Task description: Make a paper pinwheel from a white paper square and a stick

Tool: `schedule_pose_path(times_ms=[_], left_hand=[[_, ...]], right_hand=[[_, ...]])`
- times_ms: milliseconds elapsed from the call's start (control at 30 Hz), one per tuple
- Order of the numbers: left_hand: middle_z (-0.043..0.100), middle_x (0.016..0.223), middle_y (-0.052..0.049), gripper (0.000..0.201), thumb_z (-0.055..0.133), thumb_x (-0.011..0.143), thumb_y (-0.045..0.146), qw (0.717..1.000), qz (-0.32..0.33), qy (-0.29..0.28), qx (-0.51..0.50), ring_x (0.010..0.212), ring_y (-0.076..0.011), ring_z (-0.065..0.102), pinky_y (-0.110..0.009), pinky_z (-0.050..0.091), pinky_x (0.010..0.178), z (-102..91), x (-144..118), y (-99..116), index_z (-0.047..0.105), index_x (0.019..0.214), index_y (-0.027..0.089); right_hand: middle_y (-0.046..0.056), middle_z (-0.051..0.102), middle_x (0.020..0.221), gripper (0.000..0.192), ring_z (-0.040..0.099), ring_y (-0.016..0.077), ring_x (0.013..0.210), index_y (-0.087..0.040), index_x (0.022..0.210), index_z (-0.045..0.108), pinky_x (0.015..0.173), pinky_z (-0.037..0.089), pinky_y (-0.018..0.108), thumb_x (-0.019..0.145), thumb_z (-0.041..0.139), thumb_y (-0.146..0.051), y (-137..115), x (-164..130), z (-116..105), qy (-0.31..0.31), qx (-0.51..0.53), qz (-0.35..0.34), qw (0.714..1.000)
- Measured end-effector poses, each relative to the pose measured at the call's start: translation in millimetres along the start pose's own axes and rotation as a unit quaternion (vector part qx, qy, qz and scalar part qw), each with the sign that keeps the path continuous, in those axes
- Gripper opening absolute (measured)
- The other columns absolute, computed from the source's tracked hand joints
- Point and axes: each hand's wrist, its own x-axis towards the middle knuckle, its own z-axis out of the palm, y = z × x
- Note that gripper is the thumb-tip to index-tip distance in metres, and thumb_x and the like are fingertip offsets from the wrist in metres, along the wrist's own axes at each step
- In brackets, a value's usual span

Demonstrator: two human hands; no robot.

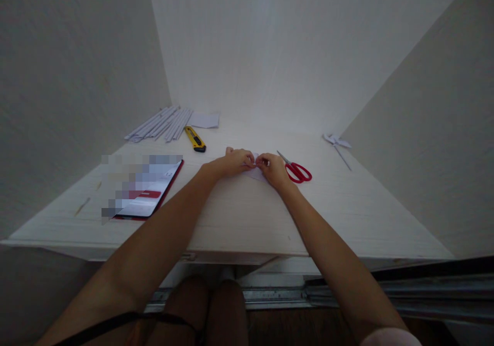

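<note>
Two hands, one head view: the paper pc (255,174) lies flat-ish on the tabletop (239,217), straight ahead of the person, btwn L hand (238,162) and R hand (273,169). Neither hand is clearly nearer, as both touch it, fingertips almost meeting over its far part. L reaches in from the left, R from the right; both narrow, thumb + fingers pinching the paper, tho exact finger placement is too small to tell. Long axis: can't tell, hands hide much of the pc; its visible near edge slants down toward R wrist. Paper looks thin, matte, pale w/ a faint lilac cast. Just beside R hand, scissors (296,172): glossy red loop handles, slim metal blades pointing away + left. Beyond L hand, a box cutter (195,139), yellow body w/ black end, lying at a slant. Far left, approx a fan of paper strips (165,123), long, narrow, overlapping, next to a flat paper sheet (205,120). Near left, tablet (144,196), smooth lit screen, red edge, part blurred out. Far right, well apart, a paper pinwheel (336,140) w/ folded blades on a thin straight stick. Tabletop: whitish, faint streaky grain.
</note>
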Motion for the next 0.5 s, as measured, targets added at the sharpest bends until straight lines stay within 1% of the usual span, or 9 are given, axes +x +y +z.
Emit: schedule_pose_path(times_ms=[100, 267, 400, 500], left_hand=[[0.058, 0.112, -0.005, 0.028, 0.040, 0.085, 0.025, 1.000, -0.007, -0.001, -0.007, 0.105, -0.0223, 0.049, -0.037, 0.025, 0.085, -0.3, 0.7, 0.4, 0.065, 0.097, 0.024], [0.057, 0.115, -0.006, 0.027, 0.040, 0.085, 0.026, 1.000, -0.012, 0.000, -0.013, 0.107, -0.0231, 0.048, -0.039, 0.025, 0.086, -2.0, 0.6, 2.1, 0.066, 0.095, 0.024], [0.057, 0.116, -0.006, 0.027, 0.041, 0.084, 0.024, 1.000, -0.009, -0.002, -0.016, 0.107, -0.0228, 0.049, -0.040, 0.025, 0.087, -2.6, -1.2, 1.5, 0.065, 0.097, 0.023], [0.058, 0.115, -0.006, 0.026, 0.043, 0.083, 0.021, 1.000, -0.005, 0.004, -0.020, 0.107, -0.0218, 0.049, -0.039, 0.025, 0.089, -2.4, -3.0, 0.8, 0.061, 0.102, 0.021]], right_hand=[[0.002, 0.061, 0.066, 0.016, 0.050, 0.0115, 0.062, -0.015, 0.071, 0.063, 0.062, 0.037, 0.023, 0.072, 0.048, -0.010, 1.8, 0.3, 1.9, -0.009, -0.006, -0.010, 1.000], [0.005, 0.060, 0.075, 0.016, 0.050, 0.0140, 0.071, -0.015, 0.077, 0.062, 0.068, 0.037, 0.025, 0.075, 0.047, -0.010, 4.8, -0.5, 5.7, -0.010, -0.051, -0.030, 0.998], [0.006, 0.058, 0.078, 0.015, 0.050, 0.0149, 0.073, -0.015, 0.080, 0.061, 0.069, 0.036, 0.026, 0.078, 0.046, -0.012, 3.2, -3.3, 5.7, -0.018, -0.065, -0.021, 0.997], [0.006, 0.057, 0.080, 0.016, 0.050, 0.0153, 0.075, -0.016, 0.081, 0.060, 0.069, 0.036, 0.027, 0.078, 0.045, -0.013, 1.2, -4.7, 5.0, -0.022, -0.066, -0.012, 0.997]])
